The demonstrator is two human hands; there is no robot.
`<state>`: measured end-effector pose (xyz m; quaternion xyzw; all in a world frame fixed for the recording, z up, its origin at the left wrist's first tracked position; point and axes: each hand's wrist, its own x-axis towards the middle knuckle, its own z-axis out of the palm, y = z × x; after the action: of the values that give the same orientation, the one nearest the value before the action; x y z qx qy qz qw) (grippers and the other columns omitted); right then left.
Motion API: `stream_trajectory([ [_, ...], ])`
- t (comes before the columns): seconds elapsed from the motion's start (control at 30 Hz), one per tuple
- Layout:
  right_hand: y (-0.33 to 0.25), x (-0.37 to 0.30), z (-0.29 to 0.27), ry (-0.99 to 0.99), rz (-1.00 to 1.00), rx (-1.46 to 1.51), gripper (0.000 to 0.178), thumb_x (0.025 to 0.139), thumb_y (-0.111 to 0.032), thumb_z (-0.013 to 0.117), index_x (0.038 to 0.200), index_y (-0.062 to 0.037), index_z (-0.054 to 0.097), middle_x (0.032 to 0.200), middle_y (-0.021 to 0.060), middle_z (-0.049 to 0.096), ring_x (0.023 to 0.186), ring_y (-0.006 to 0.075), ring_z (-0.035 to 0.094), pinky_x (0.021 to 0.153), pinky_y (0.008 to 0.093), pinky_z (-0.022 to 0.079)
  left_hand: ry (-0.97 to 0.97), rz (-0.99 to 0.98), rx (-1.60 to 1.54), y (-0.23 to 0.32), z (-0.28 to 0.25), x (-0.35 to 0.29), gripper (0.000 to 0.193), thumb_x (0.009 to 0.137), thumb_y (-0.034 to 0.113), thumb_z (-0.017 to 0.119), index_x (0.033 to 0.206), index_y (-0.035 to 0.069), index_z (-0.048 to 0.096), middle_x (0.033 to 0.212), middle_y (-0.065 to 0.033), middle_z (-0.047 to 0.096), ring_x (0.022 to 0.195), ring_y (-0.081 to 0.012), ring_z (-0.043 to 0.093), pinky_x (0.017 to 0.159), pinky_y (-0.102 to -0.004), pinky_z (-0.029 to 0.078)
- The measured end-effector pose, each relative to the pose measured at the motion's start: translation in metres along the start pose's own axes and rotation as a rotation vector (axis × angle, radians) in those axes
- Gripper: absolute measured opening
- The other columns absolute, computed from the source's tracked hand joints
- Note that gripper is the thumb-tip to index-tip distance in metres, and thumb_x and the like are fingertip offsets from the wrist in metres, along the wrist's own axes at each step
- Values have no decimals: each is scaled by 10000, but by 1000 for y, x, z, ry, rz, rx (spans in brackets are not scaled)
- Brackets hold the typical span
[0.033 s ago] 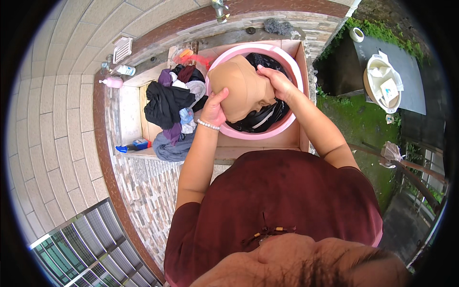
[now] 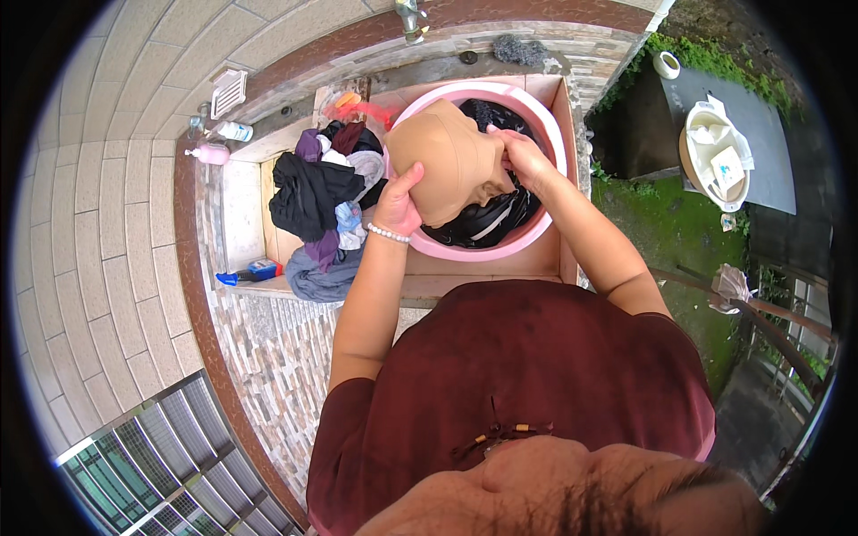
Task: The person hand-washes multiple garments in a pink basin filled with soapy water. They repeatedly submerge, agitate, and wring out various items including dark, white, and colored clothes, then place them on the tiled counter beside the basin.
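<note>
I hold a smooth beige bra [image 2: 440, 161] with moulded cups over a pink tub [image 2: 529, 243]. My left hand [image 2: 399, 204] grips its near left side, thumb on top and fingers hidden underneath. On the far right, my right hand [image 2: 523, 159] pinches its gathered edge. Beneath the bra, dark wet clothes [image 2: 497, 217] lie in the tub, partly covered. Left of the tub is a heap of clothes, with a black garment [image 2: 313, 192] on top and a grey garment [image 2: 323, 273] hanging over the sink's front edge.
The tub stands in a tiled sink [image 2: 438, 284]. On the left ledge are a pink bottle [image 2: 211, 154], a white bottle [image 2: 234, 131] and a blue brush [image 2: 250, 273]. A tap [image 2: 410, 20] juts from the far wall. An orange-handled brush [image 2: 345, 101] lies behind the clothes.
My right hand has shifted slightly right and down with the bra's edge, and its fingers have closed more. The bra's cup has moved a little left. My left hand stays almost where it was.
</note>
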<state>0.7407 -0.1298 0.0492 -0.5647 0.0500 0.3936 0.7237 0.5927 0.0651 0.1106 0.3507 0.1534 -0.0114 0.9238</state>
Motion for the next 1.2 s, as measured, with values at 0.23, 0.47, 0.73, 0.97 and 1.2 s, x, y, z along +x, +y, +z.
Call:
stream_trajectory([
  [0.23,29,-37,-10,-350,371,321,891,822,-770,540,1391,-87,478,1330,113,561,1199,261,538,1019,452,410,-59,124,150,-3,17,0,437,903,99,686,1315,70,546,1251,-65,622,1161,-196,599,999,-389,488],
  [0.47,5,-61,14,-758,67,999,854,846,-614,649,1476,-101,387,1485,133,452,1370,306,428,1126,512,339,2,89,96,-34,15,5,411,922,170,684,1275,1,559,1221,-76,635,1107,-174,613,982,-340,477],
  [0.73,20,-50,22,-441,195,692,490,844,12,609,1325,2,513,1293,141,608,1210,294,588,1067,486,430,297,-11,89,-33,5,13,567,959,476,576,1331,50,531,1274,-96,611,1160,-229,595,1011,-393,463],
  [0.97,44,-35,17,-692,322,794,581,761,19,583,1336,23,500,1282,146,620,1211,306,579,1095,455,389,248,-143,-192,-43,-11,1,580,971,512,523,1346,70,524,1325,-109,587,1214,-276,566,1042,-468,447],
  [1.2,68,-25,-3,-315,466,452,441,845,-63,597,1278,-35,523,1254,170,612,1180,297,582,1029,470,440,230,-167,-201,-48,-34,-2,503,993,404,536,1346,47,513,1329,-124,578,1220,-288,558,1046,-479,436],
])
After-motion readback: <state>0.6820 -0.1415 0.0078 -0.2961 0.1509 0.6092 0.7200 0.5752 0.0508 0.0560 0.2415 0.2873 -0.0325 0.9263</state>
